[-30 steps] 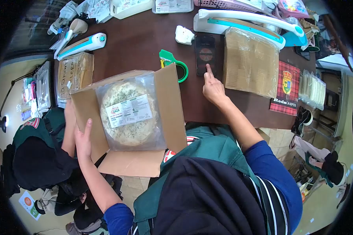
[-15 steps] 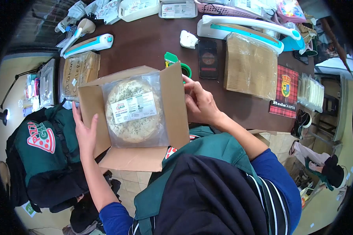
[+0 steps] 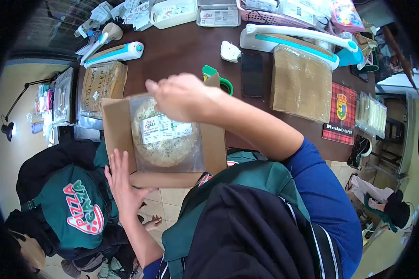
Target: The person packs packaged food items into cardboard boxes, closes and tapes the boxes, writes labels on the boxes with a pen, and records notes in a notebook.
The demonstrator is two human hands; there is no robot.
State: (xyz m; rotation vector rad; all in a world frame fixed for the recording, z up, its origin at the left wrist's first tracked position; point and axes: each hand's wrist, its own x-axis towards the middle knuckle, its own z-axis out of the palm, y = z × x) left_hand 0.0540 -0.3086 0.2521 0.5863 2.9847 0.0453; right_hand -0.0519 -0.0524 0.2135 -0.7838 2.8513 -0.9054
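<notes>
An open cardboard box [image 3: 118, 139] sits at the table's front edge, with a round pizza [image 3: 167, 151] sealed in clear plastic inside it. A white printed label [image 3: 165, 128] lies on the pizza's wrapping. My left hand [image 3: 125, 183] rests with spread fingers against the box's lower left corner. Over the box's far edge is my right hand [image 3: 181, 95], its fingers curled; whether it holds anything is hidden. A green tape dispenser [image 3: 210, 71] lies behind the box's right flap, partly covered. The phone [image 3: 252, 74] beside it has a dark screen.
A taped cardboard parcel [image 3: 301, 83] lies at the right, near a white-and-blue sealer [image 3: 298, 39]. Another marked parcel [image 3: 100, 88] and a smaller sealer [image 3: 114, 55] are at the left. A person in a green apron [image 3: 74, 204] is close on my left.
My right hand has gone from the phone to above the box's far side. My left hand has slid down to the lower corner. The near flap has lifted, and the phone screen has gone dark.
</notes>
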